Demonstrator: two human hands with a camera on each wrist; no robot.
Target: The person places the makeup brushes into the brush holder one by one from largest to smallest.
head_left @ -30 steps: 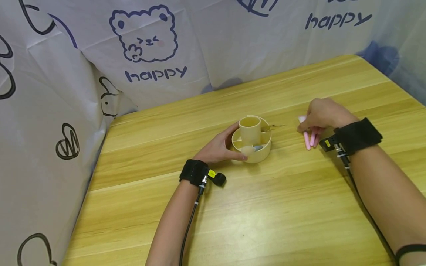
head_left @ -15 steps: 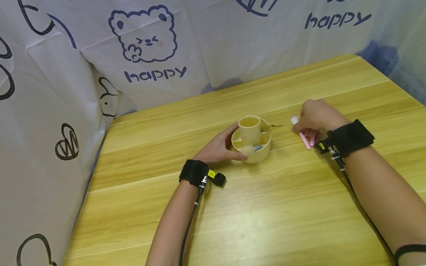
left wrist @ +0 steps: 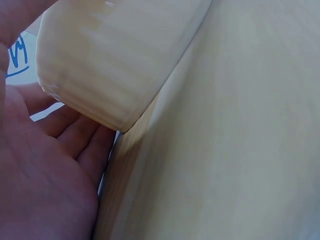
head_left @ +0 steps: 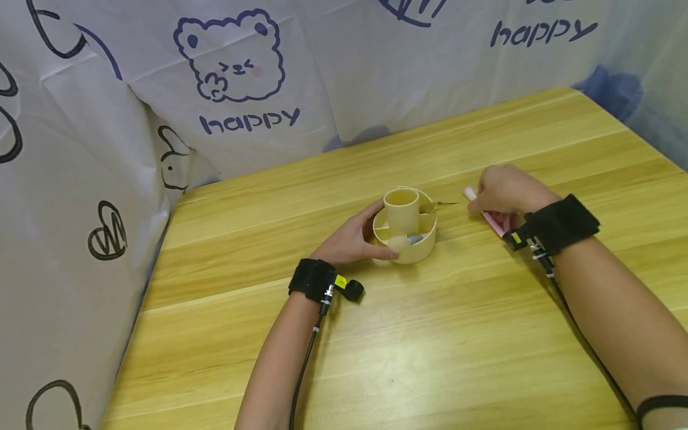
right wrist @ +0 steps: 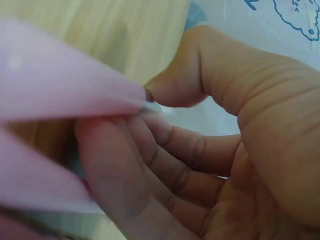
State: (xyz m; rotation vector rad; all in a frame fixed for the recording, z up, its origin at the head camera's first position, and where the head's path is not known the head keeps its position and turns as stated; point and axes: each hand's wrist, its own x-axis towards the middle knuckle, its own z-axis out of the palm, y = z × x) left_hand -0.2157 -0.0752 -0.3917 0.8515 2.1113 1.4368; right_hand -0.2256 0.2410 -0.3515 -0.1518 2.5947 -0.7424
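Right hand [head_left: 502, 191] shifted toward cream organizer [head_left: 405, 236], gripping pink pens [head_left: 491, 220]; left hand [head_left: 352, 239] cups organizer.

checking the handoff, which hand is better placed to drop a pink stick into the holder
Right hand: it already grips the pink sticks just beside the cream holder. The left hand is occupied, holding the holder's side.
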